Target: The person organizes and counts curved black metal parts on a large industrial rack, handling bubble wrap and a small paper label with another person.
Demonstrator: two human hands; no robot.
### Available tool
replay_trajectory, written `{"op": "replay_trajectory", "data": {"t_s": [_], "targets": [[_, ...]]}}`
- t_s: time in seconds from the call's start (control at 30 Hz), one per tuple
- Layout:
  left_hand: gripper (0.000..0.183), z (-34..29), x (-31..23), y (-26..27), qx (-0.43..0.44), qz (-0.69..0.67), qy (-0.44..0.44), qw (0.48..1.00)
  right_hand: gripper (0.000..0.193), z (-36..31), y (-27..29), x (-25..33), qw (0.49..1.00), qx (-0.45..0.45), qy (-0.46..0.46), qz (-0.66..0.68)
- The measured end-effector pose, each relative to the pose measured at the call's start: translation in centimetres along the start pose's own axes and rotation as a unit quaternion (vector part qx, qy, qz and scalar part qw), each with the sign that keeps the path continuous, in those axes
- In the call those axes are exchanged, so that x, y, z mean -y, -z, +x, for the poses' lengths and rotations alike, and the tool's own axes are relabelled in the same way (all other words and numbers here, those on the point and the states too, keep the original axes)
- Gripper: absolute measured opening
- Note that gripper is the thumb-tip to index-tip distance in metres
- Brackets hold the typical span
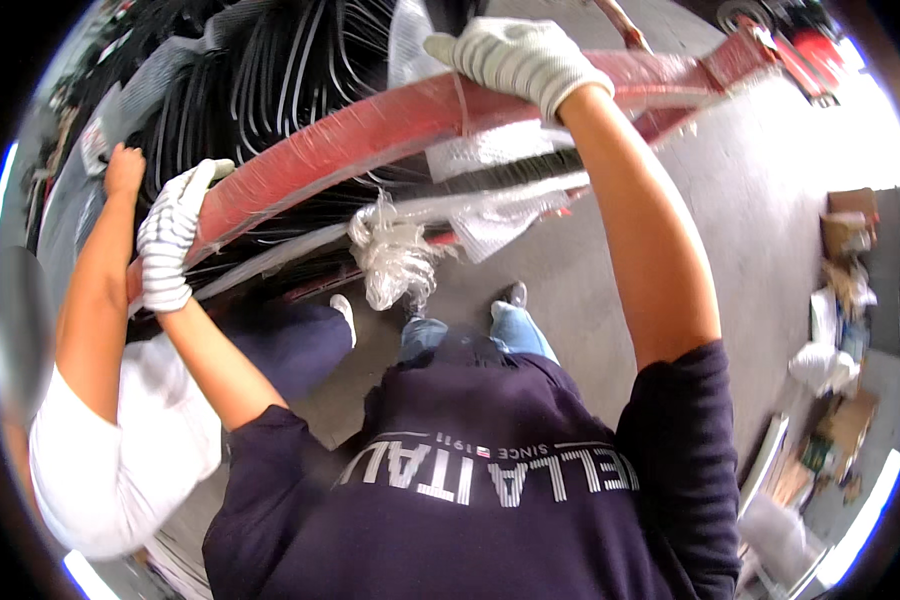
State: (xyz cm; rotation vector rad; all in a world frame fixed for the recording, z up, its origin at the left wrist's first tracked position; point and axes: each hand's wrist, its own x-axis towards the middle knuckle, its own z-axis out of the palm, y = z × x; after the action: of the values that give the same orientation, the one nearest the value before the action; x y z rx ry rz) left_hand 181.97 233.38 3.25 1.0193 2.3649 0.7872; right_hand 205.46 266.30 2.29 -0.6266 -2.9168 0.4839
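A long red beam (370, 130), covered in clear film, runs across in front of me and looks bowed in this view. Toward its left end, my left hand (175, 235) in a white striped glove grips it, thumb laid along the top. Further right, my right hand (515, 68), gloved the same way, is closed over the upper side; its fingertips are hidden. Beyond and below the beam hang many black, hose-like strips (270, 85). A crumpled bundle of clear plastic film (395, 260) dangles under the beam, beside a sheet of bubble wrap (500, 215).
At my left stands a co-worker in a white shirt (120, 450), their bare hand (125, 170) raised near the strips. Cardboard boxes (850, 220) and white bags (825, 365) line the right side. A red machine with a wheel (815, 60) stands at the far right. Grey floor (730, 250) lies between.
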Motion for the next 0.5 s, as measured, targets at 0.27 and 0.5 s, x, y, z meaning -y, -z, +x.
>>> {"op": "replay_trajectory", "data": {"t_s": [0.27,0.5], "targets": [[0.037,-0.4,-1.7,-0.2,0.005,0.194,-0.004,0.981,0.054,-0.7,0.7,1.9,0.999,0.036,-0.035,-0.011],[0.037,-0.6,-2.3,-0.8,-0.006,0.251,-0.045,0.967,0.056,-0.9,1.5,1.6,0.998,0.058,-0.001,0.020]]}}
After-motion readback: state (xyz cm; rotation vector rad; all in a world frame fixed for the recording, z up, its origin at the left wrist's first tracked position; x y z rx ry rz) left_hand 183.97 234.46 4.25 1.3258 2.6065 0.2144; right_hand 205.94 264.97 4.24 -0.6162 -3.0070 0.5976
